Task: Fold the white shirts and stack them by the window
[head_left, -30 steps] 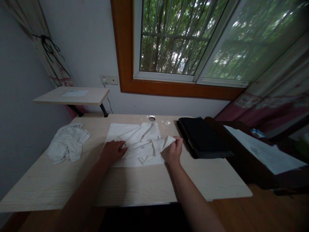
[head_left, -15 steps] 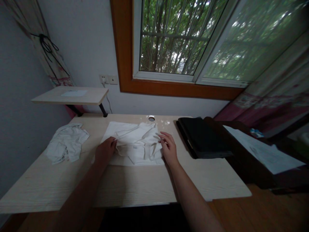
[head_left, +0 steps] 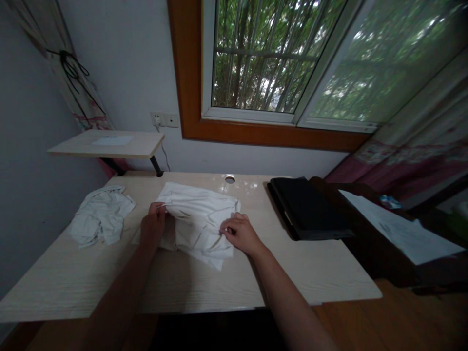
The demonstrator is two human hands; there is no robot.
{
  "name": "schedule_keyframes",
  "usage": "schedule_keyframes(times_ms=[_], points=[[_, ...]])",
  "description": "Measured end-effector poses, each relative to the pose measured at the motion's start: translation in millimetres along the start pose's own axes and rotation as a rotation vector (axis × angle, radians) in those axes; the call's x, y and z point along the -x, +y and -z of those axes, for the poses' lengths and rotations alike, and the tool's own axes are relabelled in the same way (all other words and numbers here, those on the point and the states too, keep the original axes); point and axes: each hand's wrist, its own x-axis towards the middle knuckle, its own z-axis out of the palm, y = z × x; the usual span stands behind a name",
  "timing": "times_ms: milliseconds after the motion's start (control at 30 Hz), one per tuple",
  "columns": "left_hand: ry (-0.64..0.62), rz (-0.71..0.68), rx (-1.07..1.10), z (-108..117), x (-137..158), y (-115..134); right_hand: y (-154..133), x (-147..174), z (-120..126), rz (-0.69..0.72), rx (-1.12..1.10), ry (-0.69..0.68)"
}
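A white shirt (head_left: 199, 214) lies partly folded on the desk in front of me, its near part hanging loose with a pointed corner toward the front edge. My left hand (head_left: 153, 224) pinches its left edge and holds that side slightly up, with a dark gap under the cloth. On the other side, my right hand (head_left: 241, 234) has thumb and fingers closed on a gathered bit of the fabric. Left of my hands sits a crumpled white cloth (head_left: 100, 214), touched by neither hand.
The light wooden desk (head_left: 219, 287) has a small raised shelf (head_left: 139, 146) at its back left and a cable hole (head_left: 229, 180) at the back. A black folder (head_left: 309, 207) lies on the right. Beyond it, a white sheet (head_left: 398, 226) covers part of a dark surface.
My left hand has moved up and left, lifting the shirt's edge. My right hand has closed on the fabric and moved left. The cloth is turned over, and the small label no longer shows.
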Motion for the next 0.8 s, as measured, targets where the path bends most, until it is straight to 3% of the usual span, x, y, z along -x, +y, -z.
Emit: schedule_keyframes(times_ms=[100, 233, 300, 400, 467, 633, 700, 800], points=[[0.008, 0.012, 0.023, 1, 1, 2, -4, 0, -1, 0.08, -0.025, 0.042], [0.015, -0.018, 0.099, -2, 1, 0, 0, -1, 0, 0.077, -0.021, 0.145], [0.051, -0.142, 0.14, -6, 0, -2, 4, -1, 0, 0.049, 0.034, 0.13], [0.167, -0.455, 0.113, -9, 2, -1, 5, -1, 0, -0.014, 0.146, 0.029], [0.173, -0.647, 0.056, -9, 6, 4, 3, -1, 0, -0.071, 0.213, -0.017], [-0.2, -0.982, 0.013, -7, 24, 23, -3, -3, -1, -0.17, 0.326, 0.004], [-0.291, -1.002, -0.002, -8, 29, 28, -2, -3, -1, -0.181, 0.326, 0.034], [-0.314, -0.954, -0.025, -9, 32, 30, 3, -3, 0, -0.181, 0.288, 0.129]])
